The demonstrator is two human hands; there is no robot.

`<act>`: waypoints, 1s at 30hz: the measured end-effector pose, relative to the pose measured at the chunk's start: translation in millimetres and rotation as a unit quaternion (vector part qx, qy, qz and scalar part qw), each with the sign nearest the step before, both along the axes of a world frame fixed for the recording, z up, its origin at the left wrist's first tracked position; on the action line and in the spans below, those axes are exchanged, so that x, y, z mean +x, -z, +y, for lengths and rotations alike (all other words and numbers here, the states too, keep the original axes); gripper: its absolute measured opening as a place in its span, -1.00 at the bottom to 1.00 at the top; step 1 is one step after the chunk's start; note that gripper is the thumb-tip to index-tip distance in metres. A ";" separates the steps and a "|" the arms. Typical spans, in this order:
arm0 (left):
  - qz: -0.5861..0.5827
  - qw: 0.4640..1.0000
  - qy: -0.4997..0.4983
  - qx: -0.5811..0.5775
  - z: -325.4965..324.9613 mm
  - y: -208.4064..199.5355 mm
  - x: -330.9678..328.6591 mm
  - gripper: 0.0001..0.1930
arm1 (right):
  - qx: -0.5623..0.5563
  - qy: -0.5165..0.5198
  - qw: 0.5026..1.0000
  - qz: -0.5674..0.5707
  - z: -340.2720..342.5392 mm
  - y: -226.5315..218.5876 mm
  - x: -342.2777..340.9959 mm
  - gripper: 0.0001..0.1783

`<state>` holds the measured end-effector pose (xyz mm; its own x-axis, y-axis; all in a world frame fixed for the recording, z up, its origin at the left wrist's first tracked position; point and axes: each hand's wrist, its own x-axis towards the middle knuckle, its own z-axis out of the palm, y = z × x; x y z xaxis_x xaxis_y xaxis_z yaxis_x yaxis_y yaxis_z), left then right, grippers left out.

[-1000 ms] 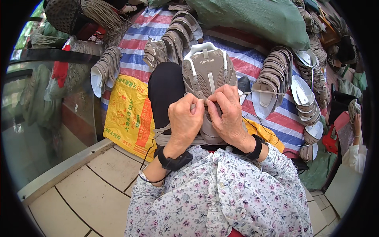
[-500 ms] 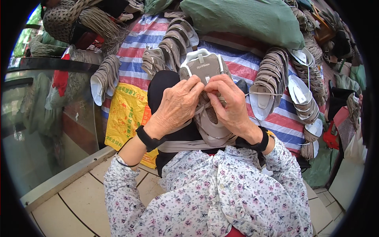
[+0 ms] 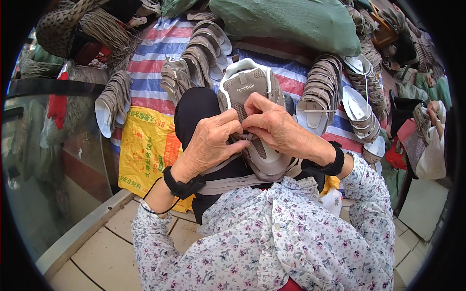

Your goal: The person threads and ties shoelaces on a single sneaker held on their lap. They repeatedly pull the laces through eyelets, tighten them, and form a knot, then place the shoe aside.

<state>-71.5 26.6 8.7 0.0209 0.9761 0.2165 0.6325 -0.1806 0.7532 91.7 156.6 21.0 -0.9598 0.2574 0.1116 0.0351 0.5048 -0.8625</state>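
Note:
A taupe and white sneaker upper (image 3: 238,95) rests on my lap, its heel opening away from me and its toe toward me. Flat grey-beige laces (image 3: 228,185) stretch across my lap beneath the toe. My left hand (image 3: 211,140) is closed at the left side of the upper's lacing, thumb laid over the eyelet area. From the right, my right hand (image 3: 272,123) pinches over the tongue, with what appears to be a shoelace between thumb and forefinger. The fingers hide most of the lacing, so the lace's path cannot be made out.
Nested rows of similar uppers (image 3: 318,92) lie on a striped plastic sheet (image 3: 150,72). A stuffed green sack (image 3: 291,24) sits behind them. At left are a yellow bag (image 3: 145,155) and a glass panel (image 3: 58,160). Another person's hand (image 3: 433,112) shows far right.
My right hand has turned over and shifted left, crossing more of the tongue. My left hand's thumb has spread down over the lacing. The view has shifted slightly.

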 end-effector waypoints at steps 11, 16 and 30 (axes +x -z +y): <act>0.003 0.998 -0.021 0.065 -10.2 6.1 8.1 -0.75 | 0.070 -0.088 0.990 -0.079 3.1 -12.7 -11.9 -0.92; 0.072 0.992 -0.039 0.096 -15.0 4.2 16.3 -0.77 | 0.097 -0.064 0.993 -0.033 -1.8 -9.7 -9.4 -0.93; 0.067 0.991 -0.057 0.098 -16.4 3.5 18.6 -0.80 | 0.027 -0.105 0.988 -0.106 13.5 -8.9 -19.3 -0.91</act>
<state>-52.9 10.2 5.1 -0.0453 0.9135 0.4043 0.7493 -0.2366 0.6185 72.4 170.2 29.9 -0.9947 0.0492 -0.0901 0.1021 0.5655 -0.8184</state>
